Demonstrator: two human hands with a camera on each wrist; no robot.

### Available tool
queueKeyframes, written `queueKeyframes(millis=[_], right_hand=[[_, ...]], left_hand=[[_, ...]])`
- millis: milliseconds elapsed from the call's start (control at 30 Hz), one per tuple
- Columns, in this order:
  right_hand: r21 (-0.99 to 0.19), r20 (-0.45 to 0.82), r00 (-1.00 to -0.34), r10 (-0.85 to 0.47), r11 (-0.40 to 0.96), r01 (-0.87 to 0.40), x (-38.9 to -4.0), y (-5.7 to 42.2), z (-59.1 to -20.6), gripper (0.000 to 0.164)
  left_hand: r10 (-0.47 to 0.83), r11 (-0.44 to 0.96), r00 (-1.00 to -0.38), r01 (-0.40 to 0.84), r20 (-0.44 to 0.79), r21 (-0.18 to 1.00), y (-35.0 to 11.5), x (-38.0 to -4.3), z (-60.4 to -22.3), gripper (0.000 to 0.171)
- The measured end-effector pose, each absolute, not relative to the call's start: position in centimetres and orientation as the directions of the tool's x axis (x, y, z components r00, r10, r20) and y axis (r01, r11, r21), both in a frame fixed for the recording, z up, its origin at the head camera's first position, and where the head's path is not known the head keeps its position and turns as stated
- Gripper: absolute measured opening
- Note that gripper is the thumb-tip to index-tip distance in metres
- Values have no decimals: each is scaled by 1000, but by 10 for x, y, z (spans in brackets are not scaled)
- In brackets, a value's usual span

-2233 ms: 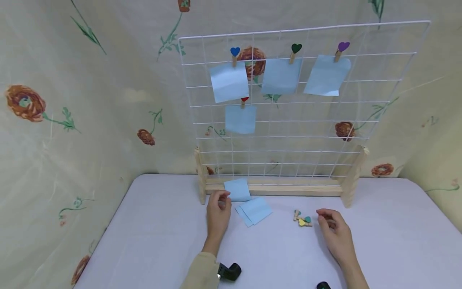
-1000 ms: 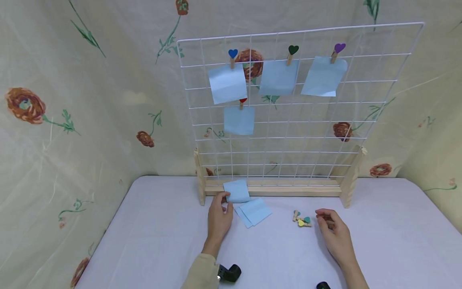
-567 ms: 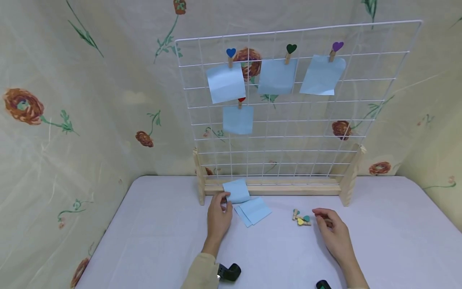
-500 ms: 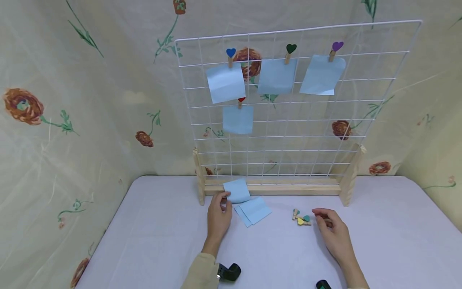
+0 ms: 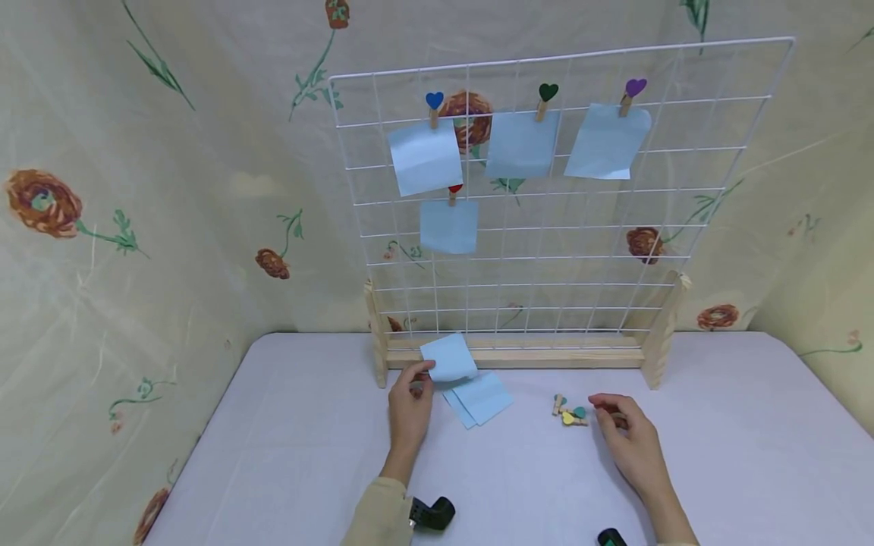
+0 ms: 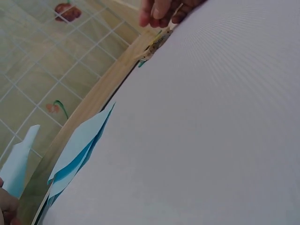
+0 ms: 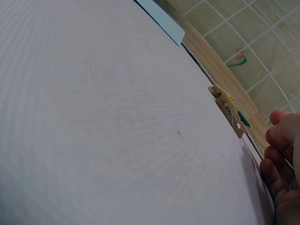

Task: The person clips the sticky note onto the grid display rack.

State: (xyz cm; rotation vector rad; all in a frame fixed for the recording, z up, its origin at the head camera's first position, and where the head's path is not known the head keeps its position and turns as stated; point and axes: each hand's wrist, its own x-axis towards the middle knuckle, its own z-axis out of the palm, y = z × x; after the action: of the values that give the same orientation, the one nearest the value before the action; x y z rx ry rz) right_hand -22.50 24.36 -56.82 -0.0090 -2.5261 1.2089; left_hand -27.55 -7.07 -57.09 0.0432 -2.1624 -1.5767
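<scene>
My left hand [image 5: 410,413] pinches the left edge of a light blue paper note [image 5: 451,359]. In the left wrist view this note [image 6: 18,164] stands raised off the table, with the fingertips at its lower edge. Beside it, several more blue notes [image 5: 486,397] lie overlapping on the table. My right hand [image 5: 633,447] hovers over the table with fingers loosely bent, and I see nothing in it. Just left of it lie small wooden clothespins [image 5: 572,417] with yellow and green hearts; the right wrist view shows the clothespins [image 7: 228,111] close to the fingers.
A white wire grid [image 5: 560,259] stands at the back in a wooden base [image 5: 560,358]. Blue notes hang on it, one of them a hanging note [image 5: 524,144] under a green heart clothespin. A black device [image 5: 434,514] sits at the left wrist. A floral cloth [image 5: 171,250] hangs behind.
The left hand has lifted and tilted its blue note slightly, and the note's near corner curls. The right hand has barely moved. The whole head view has shifted a little.
</scene>
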Motion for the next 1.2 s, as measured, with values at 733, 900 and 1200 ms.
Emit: queueKeyframes(millis=[733, 900, 1200], right_hand=[[-754, 323, -934, 153, 638, -157, -225, 244, -570, 19], [-749, 332, -932, 145, 642, -167, -225, 244, -570, 19], [-718, 327, -941, 88, 671, -187, -224, 242, -566, 18]], left_hand=[[-280, 257, -927, 176, 247, 950, -72, -271, -566, 15], [-274, 242, -924, 202, 267, 949, -72, -272, -566, 18], [-281, 227, -922, 205, 266, 952, -70, -271, -566, 28]])
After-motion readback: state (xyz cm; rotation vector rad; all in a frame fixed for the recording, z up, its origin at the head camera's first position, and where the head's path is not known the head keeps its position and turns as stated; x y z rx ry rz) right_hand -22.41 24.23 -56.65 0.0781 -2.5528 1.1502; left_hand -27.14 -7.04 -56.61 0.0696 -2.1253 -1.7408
